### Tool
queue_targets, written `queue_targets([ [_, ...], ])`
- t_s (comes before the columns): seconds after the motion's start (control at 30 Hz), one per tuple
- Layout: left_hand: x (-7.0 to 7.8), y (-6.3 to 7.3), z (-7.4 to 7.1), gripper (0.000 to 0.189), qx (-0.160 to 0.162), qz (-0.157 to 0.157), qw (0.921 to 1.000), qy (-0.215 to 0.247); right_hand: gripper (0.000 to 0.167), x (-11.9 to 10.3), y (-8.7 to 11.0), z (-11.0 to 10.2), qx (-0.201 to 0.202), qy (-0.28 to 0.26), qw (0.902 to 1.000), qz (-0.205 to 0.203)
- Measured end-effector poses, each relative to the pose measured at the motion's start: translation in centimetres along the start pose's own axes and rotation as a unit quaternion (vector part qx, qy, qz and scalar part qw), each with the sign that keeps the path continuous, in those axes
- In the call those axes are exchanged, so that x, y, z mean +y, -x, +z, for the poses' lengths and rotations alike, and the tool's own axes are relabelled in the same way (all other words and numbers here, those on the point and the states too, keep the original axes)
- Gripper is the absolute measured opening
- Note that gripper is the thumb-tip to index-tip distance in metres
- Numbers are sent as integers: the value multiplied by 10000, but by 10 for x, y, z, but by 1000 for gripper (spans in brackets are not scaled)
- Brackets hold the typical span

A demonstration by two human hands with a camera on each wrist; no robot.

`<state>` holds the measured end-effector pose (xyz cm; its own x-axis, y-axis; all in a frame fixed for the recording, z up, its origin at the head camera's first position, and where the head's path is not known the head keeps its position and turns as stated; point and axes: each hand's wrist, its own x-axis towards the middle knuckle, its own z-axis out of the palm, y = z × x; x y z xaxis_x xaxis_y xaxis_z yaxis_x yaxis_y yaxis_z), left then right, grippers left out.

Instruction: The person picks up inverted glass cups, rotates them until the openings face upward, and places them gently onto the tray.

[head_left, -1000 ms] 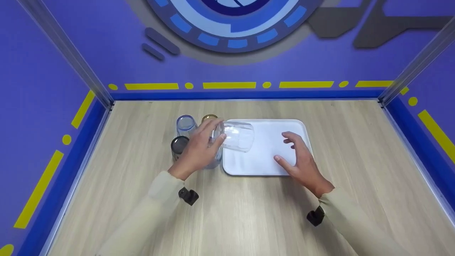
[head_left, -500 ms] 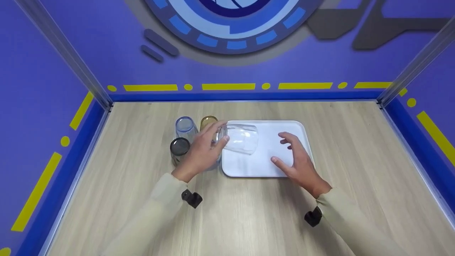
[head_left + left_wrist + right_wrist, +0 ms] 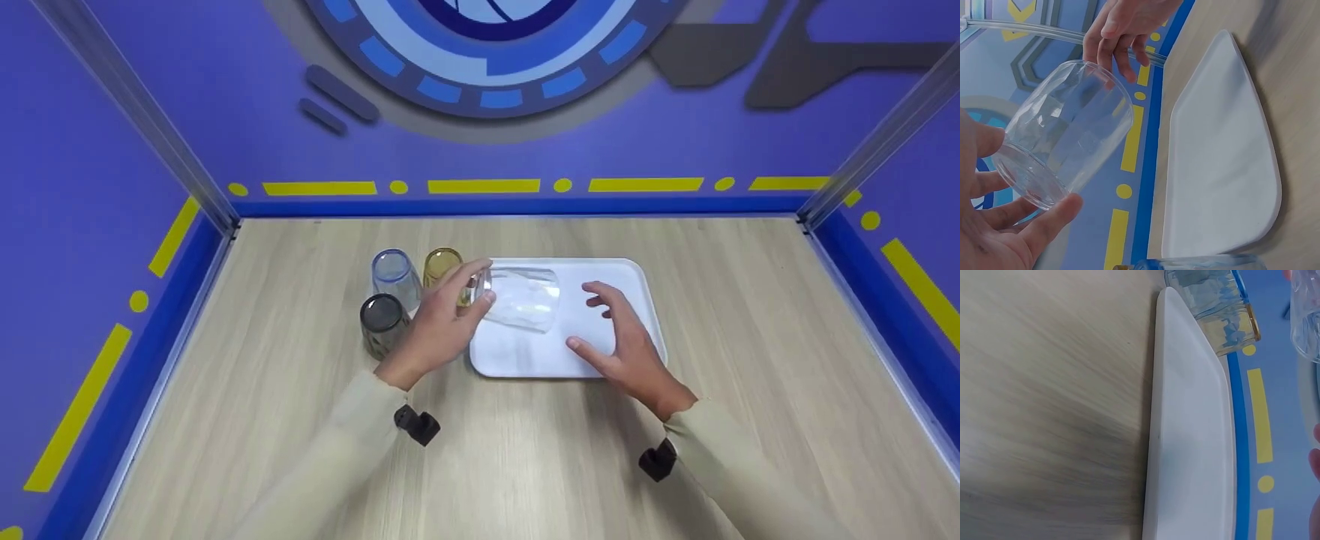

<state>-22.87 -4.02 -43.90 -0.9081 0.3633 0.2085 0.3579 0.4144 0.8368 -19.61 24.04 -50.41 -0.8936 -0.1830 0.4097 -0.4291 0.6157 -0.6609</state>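
Note:
My left hand (image 3: 439, 326) grips a clear drinking glass (image 3: 529, 300) by its base end and holds it tipped on its side. The glass's mouth points toward my right hand (image 3: 626, 349). In the left wrist view, fingers and thumb close round the base of the clear glass (image 3: 1069, 135), which is above the white tray (image 3: 1224, 157). My right hand holds nothing; its fingers are loosely bent and spread from the thumb, over the right part of the tray (image 3: 525, 364). Beside the left hand stand a dark grey glass (image 3: 382, 315), a blue-tinted glass (image 3: 394, 274) and an amber glass (image 3: 441, 264).
The tray lies on a wood-grain table (image 3: 510, 457), just right of the tinted glasses. Blue and purple panels (image 3: 480, 157) with yellow marks enclose the table at the back and sides. Each wrist carries a small black camera (image 3: 418, 425).
My left hand has carried the clear glass to the right, farther over the tray. More of the amber glass now shows. The right hand has shifted slightly left.

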Motion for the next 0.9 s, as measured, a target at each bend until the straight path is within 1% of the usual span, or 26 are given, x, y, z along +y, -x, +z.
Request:
queue_targets([
  [0.13, 0, 0, 3, 44, 58, -12, 10000, 20, 74, -1, 0, 1, -1, -11, 10000, -62],
  [0.27, 0, 0, 6, 43, 116, 48, 9999, 12, 74, -2, -1, 1, -43, -47, 10000, -71],
  [0.4, 0, 0, 8, 42, 74, 57, 9999, 78, 75, -3, -1, 2, -103, 18, 9999, -45],
  [0.57, 0, 0, 12, 43, -13, 99, 9997, 204, 77, -3, -1, 1, -192, -23, 9998, 2],
  [0.77, -1, -1, 15, 41, 22, 174, 9988, 447, 79, -4, -1, 1, -186, -75, 9998, -14],
  [0.9, -2, -1, 16, 40, -39, 93, 9973, 730, 80, -3, -1, 1, -122, -93, 9999, -48],
])
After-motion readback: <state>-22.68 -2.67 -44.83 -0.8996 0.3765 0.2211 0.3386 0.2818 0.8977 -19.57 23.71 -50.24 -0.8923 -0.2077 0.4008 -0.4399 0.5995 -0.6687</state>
